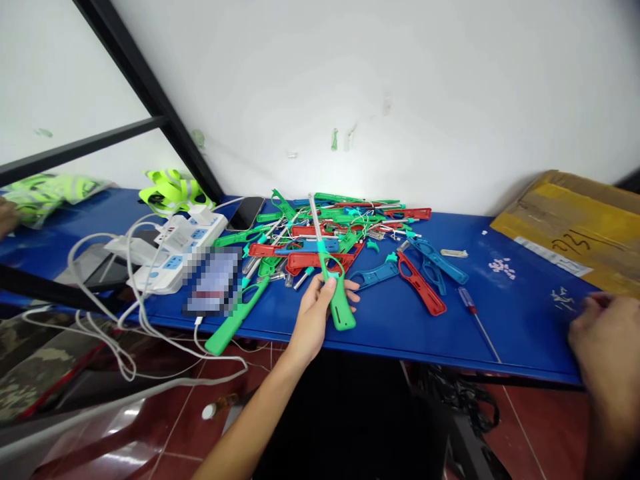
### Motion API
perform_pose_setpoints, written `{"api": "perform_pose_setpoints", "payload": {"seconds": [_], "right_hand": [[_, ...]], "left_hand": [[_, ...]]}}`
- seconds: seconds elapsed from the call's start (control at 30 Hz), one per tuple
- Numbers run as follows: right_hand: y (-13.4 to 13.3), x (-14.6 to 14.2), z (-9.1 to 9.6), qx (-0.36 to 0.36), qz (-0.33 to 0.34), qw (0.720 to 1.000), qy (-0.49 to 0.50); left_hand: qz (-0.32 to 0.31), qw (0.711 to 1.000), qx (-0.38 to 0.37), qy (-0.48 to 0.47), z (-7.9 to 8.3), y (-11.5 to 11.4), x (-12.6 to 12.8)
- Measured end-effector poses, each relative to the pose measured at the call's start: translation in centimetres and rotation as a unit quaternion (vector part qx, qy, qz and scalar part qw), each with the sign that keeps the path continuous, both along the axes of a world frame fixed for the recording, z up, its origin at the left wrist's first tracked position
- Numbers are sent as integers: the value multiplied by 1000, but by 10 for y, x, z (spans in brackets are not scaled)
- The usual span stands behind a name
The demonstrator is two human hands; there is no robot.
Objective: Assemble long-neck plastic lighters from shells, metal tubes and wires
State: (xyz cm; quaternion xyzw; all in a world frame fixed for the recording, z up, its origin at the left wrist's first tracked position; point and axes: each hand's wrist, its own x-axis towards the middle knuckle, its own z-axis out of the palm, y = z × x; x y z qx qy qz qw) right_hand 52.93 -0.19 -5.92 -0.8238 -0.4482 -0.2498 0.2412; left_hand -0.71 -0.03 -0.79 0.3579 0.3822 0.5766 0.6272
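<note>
A green long-necked gas lighter (pixel 342 308) with a metal tube rests in my left hand (pixel 316 308), its tube pointing away from me. My left thumb lies over its grip below the trigger loop, with the fingers wrapped underneath. At the right edge, my right hand (pixel 607 340) is low over the table beside small screws (pixel 563 299). Its fingers look curled and blurred; what they hold, if anything, is hidden. Behind my left hand lies a heap of lighter parts: a red casing half (pixel 423 283), a blue casing half (pixel 380 273), and green ones. A screwdriver (pixel 479 323) lies between my hands.
Small pink parts (pixel 502 268) lie near a taped cardboard box (pixel 580 230) at right. Left are a white power strip (pixel 175 257) with cables, a phone (pixel 213 280), and another green lighter (pixel 233 327) overhanging the table edge (pixel 400 353). Another person's hand (pixel 7 217) shows far left.
</note>
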Motion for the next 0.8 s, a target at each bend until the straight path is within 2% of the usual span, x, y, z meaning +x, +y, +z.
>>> {"api": "perform_pose_setpoints", "payload": {"seconds": [0.1, 0.17, 0.23, 0.27, 0.3, 0.33, 0.4, 0.47, 0.5, 0.57, 0.73, 0.8], "right_hand": [[-1, -43, 25, 34, 48, 998, 12], [-3, -83, 42, 75, 100, 992, 22], [-9, -133, 55, 116, 192, 973, 60], [-12, -161, 60, 120, 252, 954, 105], [-15, -190, 64, 114, 308, 930, 164], [-17, -218, 67, 78, 365, 896, 241], [-18, -268, 69, 29, 467, 806, 364], [-14, -306, 67, 7, 526, 729, 438], [-12, -320, 65, 11, 536, 708, 459], [-8, -335, 60, 29, 536, 699, 473], [-12, -338, 52, 95, 525, 752, 386], [-15, -337, 51, 99, 516, 762, 378]], "left_hand": [[-27, 1000, 0, -6, 2, -2, -4], [-42, 999, 4, -21, 3, -2, -6], [-52, 998, 5, -28, 3, -2, -7], [-48, 998, 5, -26, 3, -1, -7], [-39, 999, 7, -23, 2, 0, -6], [-24, 999, 11, -22, 1, 0, -5], [14, 999, 22, -25, -1, 2, -3], [39, 998, 27, -29, -3, 4, -1], [43, 998, 27, -29, -4, 5, 0], [39, 999, 24, -23, -5, 5, 1], [17, 999, 39, 10, -5, 4, 1], [11, 999, 41, 19, -4, 3, 0]]}}
